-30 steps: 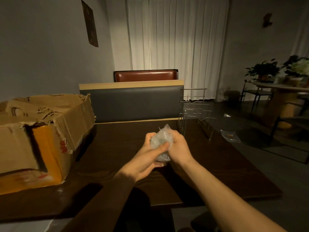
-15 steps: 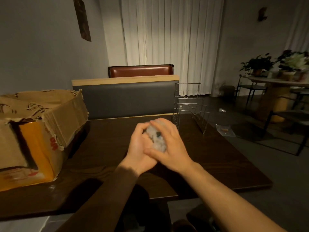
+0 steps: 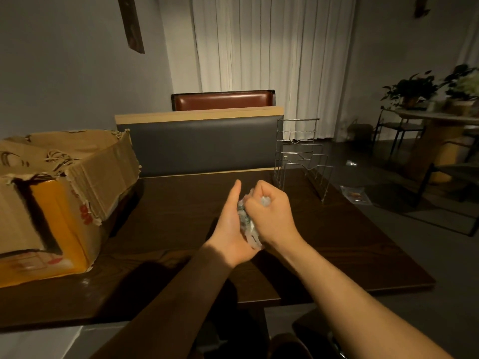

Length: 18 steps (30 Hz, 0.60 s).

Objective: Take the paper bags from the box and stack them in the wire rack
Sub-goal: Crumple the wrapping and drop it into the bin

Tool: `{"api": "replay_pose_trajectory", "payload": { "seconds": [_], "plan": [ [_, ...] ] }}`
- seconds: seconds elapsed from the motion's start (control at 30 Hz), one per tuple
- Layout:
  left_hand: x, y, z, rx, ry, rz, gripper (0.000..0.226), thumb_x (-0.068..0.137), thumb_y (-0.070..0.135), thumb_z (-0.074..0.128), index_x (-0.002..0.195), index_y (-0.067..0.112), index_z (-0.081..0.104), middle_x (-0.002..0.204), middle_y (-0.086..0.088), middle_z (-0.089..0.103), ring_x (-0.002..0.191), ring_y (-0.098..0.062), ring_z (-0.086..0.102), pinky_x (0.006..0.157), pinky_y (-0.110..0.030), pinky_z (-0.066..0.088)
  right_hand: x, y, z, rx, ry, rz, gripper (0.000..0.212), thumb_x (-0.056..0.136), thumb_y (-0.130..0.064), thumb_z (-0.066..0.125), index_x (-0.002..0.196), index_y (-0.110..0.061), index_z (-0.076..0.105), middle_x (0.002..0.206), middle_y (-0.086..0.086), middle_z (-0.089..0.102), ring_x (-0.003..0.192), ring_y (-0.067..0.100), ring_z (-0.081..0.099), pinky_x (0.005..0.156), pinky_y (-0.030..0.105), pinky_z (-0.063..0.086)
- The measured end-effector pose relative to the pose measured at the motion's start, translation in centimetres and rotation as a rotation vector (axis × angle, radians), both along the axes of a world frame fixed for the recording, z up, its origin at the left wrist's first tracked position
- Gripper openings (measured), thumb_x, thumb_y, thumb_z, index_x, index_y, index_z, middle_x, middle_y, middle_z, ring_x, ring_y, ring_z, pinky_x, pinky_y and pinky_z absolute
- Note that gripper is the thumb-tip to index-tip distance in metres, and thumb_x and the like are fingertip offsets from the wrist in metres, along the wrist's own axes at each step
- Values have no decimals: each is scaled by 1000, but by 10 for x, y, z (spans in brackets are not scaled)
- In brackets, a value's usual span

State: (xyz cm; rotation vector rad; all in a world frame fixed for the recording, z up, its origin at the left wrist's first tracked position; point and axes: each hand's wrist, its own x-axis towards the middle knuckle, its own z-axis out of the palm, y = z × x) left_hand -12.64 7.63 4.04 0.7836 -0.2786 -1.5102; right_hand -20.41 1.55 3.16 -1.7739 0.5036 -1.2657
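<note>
A torn cardboard box (image 3: pixel 77 187) stands on the left of the dark table (image 3: pixel 181 203), brown paper bags (image 3: pixel 46 154) showing in its open top. An empty wire rack (image 3: pixel 302 156) stands at the table's far right corner. Over the middle of the table my right hand (image 3: pixel 272 216) is curled round a crumpled wad of clear plastic (image 3: pixel 246 224). My left hand (image 3: pixel 230 229) lies flat against the wad from the left, thumb up, fingers mostly hidden behind it.
A grey bench back (image 3: pixel 202 143) and a brown chair (image 3: pixel 223 99) rise behind the table. On the floor to the right lie a clear packet (image 3: pixel 356 195) and small litter. A round table with plants (image 3: pixel 440 117) and chairs stands far right.
The view has tipped down and shifted. My hands have squeezed the plastic into a tighter wad; my right hand now closes over it as a fist while the left palm presses against it.
</note>
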Motion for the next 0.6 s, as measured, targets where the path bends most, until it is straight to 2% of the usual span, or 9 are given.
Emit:
{"api": "replay_pose_trajectory", "payload": {
  "seconds": [0.07, 0.13, 0.17, 0.23, 0.3, 0.33, 0.4, 0.5, 0.6],
  "plan": [
    [-7, -5, -5, -9, -33, 119, 51, 91, 59, 57, 117, 19, 73, 117, -8, 73, 119, -23, 64, 105, -37, 46, 0, 3, -1, -122, 87, 13, 16, 94, -7, 58, 102, -20, 62, 85, -12, 64, 79, 3, 63, 71, 27, 54],
    [-8, -9, -6, -43, -86, 169, 41, 97, 53, 51, 100, 19, 73, 89, -5, 75, 100, -18, 70, 86, -30, 53, -3, -2, -6, -349, 165, -18, 36, 98, -6, 50, 131, -18, 58, 111, -8, 66, 101, 4, 64, 87, 25, 53],
    [-7, -10, -5, -54, -126, 166, 40, 99, 51, 48, 97, 19, 71, 82, -5, 74, 90, -17, 71, 78, -30, 53, -6, -6, -12, -467, 201, -41, 39, 99, -6, 45, 136, -15, 56, 118, -2, 65, 109, 8, 62, 95, 31, 50],
    [-1, -8, 2, -71, -224, 142, 47, 100, 51, 46, 107, 13, 72, 92, -8, 76, 92, -20, 72, 79, -33, 55, -12, -13, -26, -624, 303, -116, 43, 103, -18, 35, 145, -14, 47, 131, 2, 59, 126, 12, 52, 109, 45, 38],
    [-1, -6, 9, -58, -393, 144, 55, 96, 56, 51, 112, 8, 72, 100, -13, 75, 96, -26, 72, 87, -39, 55, -17, -10, -45, -577, 378, -149, 50, 105, -36, 21, 152, -21, 30, 152, -1, 41, 144, 9, 33, 118, 57, 20],
    [-1, -7, 13, -46, -505, 172, 53, 95, 57, 54, 104, 8, 74, 92, -13, 75, 91, -25, 72, 87, -40, 55, -17, -4, -53, -507, 344, -128, 51, 105, -39, 18, 154, -25, 23, 160, -5, 27, 148, 8, 24, 119, 59, 17],
    [-6, -6, 15, -81, -623, 197, 37, 94, 49, 60, 87, 14, 71, 78, -9, 73, 77, -20, 72, 79, -36, 57, -13, 13, -58, -321, 184, -44, 51, 105, -37, 22, 154, -26, 21, 164, -12, 12, 150, 5, 19, 120, 52, 24],
    [-13, -9, 10, -127, -626, 278, 33, 99, 42, 55, 86, 15, 70, 77, -1, 70, 69, -6, 69, 66, -24, 52, -2, 28, -30, -112, 53, -45, 53, 101, -46, 25, 149, -27, 38, 162, -16, 19, 146, -3, 22, 119, 29, 28],
    [-23, -15, 9, -279, -684, 291, 32, 108, 26, 32, 93, 17, 59, 83, 9, 64, 71, 4, 63, 65, -8, 48, -3, 34, -7, -84, -34, -155, 55, 96, -56, 31, 142, -31, 46, 154, -11, 40, 140, -4, 34, 114, 21, 31]
  ]
}}
